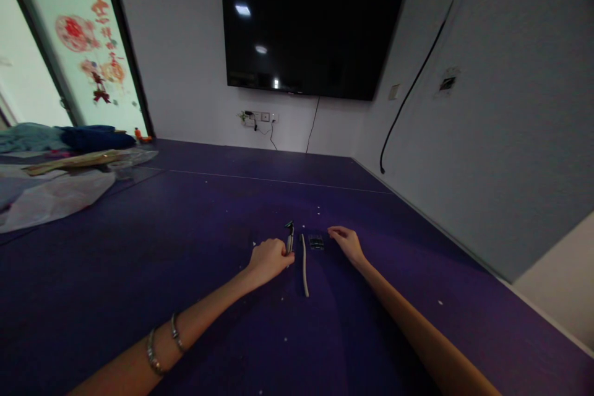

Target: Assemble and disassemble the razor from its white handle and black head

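Note:
My left hand (271, 258) is closed around the handle of a razor (290, 239), whose dark head points up and away from me. Just right of it, a pale, slightly bent stick (304, 266) with a darker far end lies on the purple surface. Beside the stick sits a small clear and black case (316, 242); its contents are too small to make out. My right hand (346, 241) is to the right of this case, apart from it, with thumb and fingers drawn together. Whatever is between those fingertips, if anything, is too small to tell.
The purple surface (208, 309) carries several small white specks. Plastic sheeting (60, 201) and folded blue cloth (97, 138) lie at the far left. A black cable (413, 83) hangs down the right wall. A television (310, 31) is mounted on the wall ahead.

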A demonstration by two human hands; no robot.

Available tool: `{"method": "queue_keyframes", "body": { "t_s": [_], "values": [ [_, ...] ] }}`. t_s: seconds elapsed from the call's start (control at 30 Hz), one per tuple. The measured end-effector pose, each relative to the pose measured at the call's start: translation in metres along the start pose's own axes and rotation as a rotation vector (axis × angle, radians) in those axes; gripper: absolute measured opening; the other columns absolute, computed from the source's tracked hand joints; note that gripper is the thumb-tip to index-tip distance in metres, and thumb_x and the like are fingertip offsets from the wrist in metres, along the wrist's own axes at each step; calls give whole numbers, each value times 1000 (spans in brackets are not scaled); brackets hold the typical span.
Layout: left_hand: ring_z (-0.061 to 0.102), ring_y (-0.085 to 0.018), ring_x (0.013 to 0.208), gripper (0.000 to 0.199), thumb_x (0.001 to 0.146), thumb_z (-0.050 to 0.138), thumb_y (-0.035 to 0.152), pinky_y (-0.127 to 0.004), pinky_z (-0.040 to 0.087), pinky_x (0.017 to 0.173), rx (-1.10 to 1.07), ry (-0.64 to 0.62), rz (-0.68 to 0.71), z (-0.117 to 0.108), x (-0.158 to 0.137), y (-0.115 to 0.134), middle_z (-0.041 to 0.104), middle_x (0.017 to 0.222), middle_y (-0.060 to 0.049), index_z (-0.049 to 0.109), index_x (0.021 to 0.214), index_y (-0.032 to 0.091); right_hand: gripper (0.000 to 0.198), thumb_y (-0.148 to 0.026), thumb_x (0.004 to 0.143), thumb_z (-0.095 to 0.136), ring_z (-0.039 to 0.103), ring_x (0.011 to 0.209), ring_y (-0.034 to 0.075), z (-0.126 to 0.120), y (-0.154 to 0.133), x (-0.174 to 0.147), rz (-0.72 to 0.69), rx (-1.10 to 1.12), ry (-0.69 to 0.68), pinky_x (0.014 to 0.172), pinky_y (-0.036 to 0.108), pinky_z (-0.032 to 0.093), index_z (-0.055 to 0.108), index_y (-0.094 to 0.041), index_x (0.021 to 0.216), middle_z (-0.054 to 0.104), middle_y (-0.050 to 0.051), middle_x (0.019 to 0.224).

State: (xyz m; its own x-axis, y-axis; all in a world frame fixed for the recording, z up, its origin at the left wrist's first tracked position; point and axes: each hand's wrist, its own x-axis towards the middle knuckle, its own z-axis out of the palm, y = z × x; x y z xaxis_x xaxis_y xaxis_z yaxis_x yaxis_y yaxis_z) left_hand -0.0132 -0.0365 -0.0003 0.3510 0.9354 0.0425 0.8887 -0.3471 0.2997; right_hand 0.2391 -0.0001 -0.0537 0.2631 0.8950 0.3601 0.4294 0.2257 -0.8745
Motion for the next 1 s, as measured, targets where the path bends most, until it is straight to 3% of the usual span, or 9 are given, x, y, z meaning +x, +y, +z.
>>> {"method": "queue_keyframes", "body": {
  "t_s": [0.1, 0.2, 0.3, 0.4, 0.53, 0.7, 0.77, 0.83, 1.0],
  "values": [
    [62, -18, 70, 35, 79, 45, 46, -27, 41, 62, -10, 67, 20, -9, -4, 8, 66, 73, -4, 66, 69, 19, 26, -33, 66, 59, 62, 68, 19, 5, -23, -12, 69, 84, -7, 63, 31, 50, 67, -14, 83, 67, 6, 73],
    [62, -19, 73, 33, 79, 46, 45, -28, 43, 64, -11, 112, 35, -12, -7, 17, 66, 73, -4, 66, 73, 20, 31, -32, 66, 64, 63, 68, 16, 18, -57, -36, 321, 465, -174, 62, 31, 52, 63, -17, 93, 66, 6, 81],
    [63, -21, 76, 31, 79, 46, 44, -29, 44, 67, 2, 116, 63, -11, -9, 27, 67, 77, -5, 66, 77, 21, 29, -30, 64, 69, 62, 65, 13, 30, -88, -57, 448, 666, -301, 62, 29, 52, 61, -17, 90, 64, 4, 81],
    [64, -22, 79, 30, 80, 45, 42, -30, 45, 68, 13, 94, 86, -10, -12, 36, 68, 80, -6, 66, 80, 21, 30, -28, 61, 71, 57, 56, 10, 36, -105, -67, 492, 704, -254, 53, 25, 49, 58, -18, 86, 62, 0, 72],
    [64, -22, 80, 32, 82, 43, 44, -30, 45, 68, 6, 87, 114, -10, -17, 49, 68, 81, -6, 66, 81, 21, 31, -22, 56, 72, 54, 50, 9, 32, -106, -67, 481, 672, -198, 47, 22, 46, 56, -18, 82, 60, -2, 64],
    [63, -22, 76, 44, 83, 36, 53, -31, 45, 66, -23, 80, 187, -5, -20, 55, 67, 78, -5, 65, 78, 21, 31, -26, 60, 68, 60, 58, 15, 3, -81, -59, 375, 470, -133, 51, 25, 48, 60, -16, 88, 65, 4, 71],
    [63, -22, 74, 45, 81, 38, 55, -31, 45, 64, -2, 38, 194, -1, -18, 52, 67, 76, -5, 65, 75, 19, 34, -31, 65, 63, 63, 63, 17, -21, -64, -52, 298, 219, -77, 52, 26, 49, 63, -13, 95, 67, 7, 76],
    [63, -22, 75, 42, 80, 42, 52, -31, 45, 64, 35, -4, 190, 5, -16, 47, 67, 76, -6, 65, 73, 18, 36, -34, 70, 57, 64, 63, 17, -49, -46, -44, 203, -196, 8, 52, 25, 48, 65, -12, 97, 69, 7, 76],
    [63, -26, 81, 41, 81, 43, 50, -34, 46, 68, 146, -38, 149, 17, -11, 39, 66, 81, -10, 65, 76, 16, 25, -23, 62, 60, 65, 75, 22, -105, -12, -35, 186, -457, 100, 62, 23, 46, 71, -12, 82, 71, 8, 77]
  ]
}}
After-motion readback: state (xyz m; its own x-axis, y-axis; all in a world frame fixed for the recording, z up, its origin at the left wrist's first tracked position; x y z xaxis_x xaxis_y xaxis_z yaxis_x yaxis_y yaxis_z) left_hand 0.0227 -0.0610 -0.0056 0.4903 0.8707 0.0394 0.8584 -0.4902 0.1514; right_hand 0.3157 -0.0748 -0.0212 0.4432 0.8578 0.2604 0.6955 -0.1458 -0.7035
